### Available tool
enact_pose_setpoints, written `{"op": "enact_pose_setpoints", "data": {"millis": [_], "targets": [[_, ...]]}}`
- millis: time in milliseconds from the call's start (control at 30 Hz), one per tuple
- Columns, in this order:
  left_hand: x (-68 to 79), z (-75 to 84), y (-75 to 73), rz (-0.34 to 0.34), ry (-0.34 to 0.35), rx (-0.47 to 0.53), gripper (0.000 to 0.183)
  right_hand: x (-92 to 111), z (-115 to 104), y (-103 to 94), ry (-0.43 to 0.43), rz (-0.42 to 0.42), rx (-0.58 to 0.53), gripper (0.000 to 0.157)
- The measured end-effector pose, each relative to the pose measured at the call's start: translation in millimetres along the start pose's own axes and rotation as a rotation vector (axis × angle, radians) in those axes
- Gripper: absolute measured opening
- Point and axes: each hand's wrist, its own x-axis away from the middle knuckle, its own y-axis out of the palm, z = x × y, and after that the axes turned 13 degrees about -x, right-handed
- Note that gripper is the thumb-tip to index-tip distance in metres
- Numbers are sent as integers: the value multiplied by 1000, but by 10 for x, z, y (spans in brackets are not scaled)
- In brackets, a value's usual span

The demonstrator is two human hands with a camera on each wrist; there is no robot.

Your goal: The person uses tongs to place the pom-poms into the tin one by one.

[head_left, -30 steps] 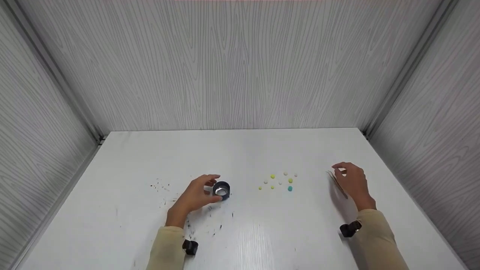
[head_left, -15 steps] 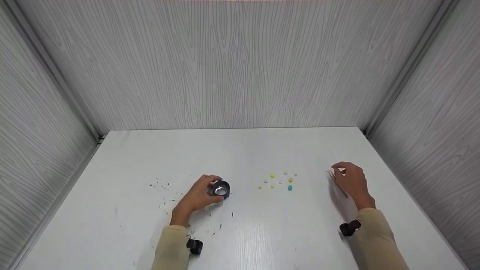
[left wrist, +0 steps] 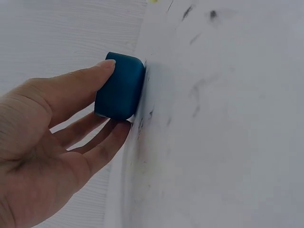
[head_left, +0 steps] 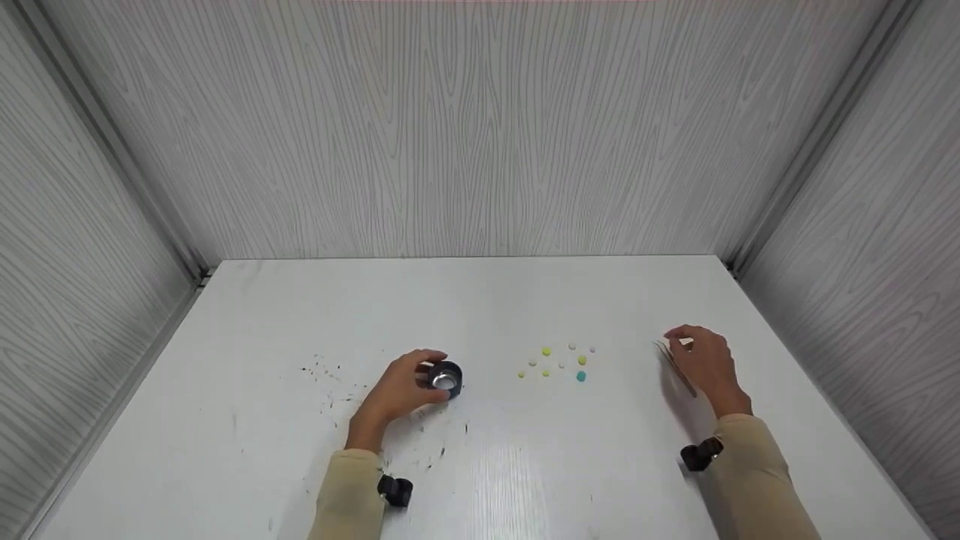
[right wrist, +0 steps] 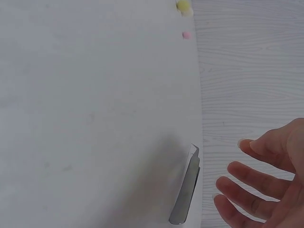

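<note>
In the head view my left hand (head_left: 400,391) grips a small round container (head_left: 447,379), dark at the rim and silver inside. The left wrist view gives its outer wall (left wrist: 121,88) as glossy blue, with the thumb on one side and fingers on the other, low over the white table. To the right, metal tweezers (head_left: 678,370) lie on the table beside my right hand (head_left: 709,369). From the right wrist, the tweezers (right wrist: 185,192) show apart from the fingers, which are loosely bent and hold nothing. Several small balls, among them a yellow one (head_left: 582,360) and a turquoise one (head_left: 581,376), lie between the hands.
Dark specks and smudges (head_left: 322,371) mark the white table (head_left: 360,300) around the left hand. Grey wood-grain panels close off the back (head_left: 465,135) and both sides. A black wrist camera (head_left: 395,491) sits on the left sleeve, another (head_left: 701,454) on the right.
My left hand has moved slightly right and its fingers have closed around the blue container. The right hand, tweezers and balls stay as they were.
</note>
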Motion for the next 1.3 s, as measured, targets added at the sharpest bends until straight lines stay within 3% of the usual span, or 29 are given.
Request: {"op": "enact_pose_setpoints", "data": {"millis": [600, 933, 1300], "targets": [[1, -22, 18, 12, -19, -12, 56, -38, -6, -38, 96, -142, 101, 36], [17, -34, 55, 44, 10, -24, 55, -63, -8, -48, 221, -278, 124, 56], [43, -25, 98, 51, 28, -52, 55, -77, -1, -15, 331, -329, 178, 46]]}}
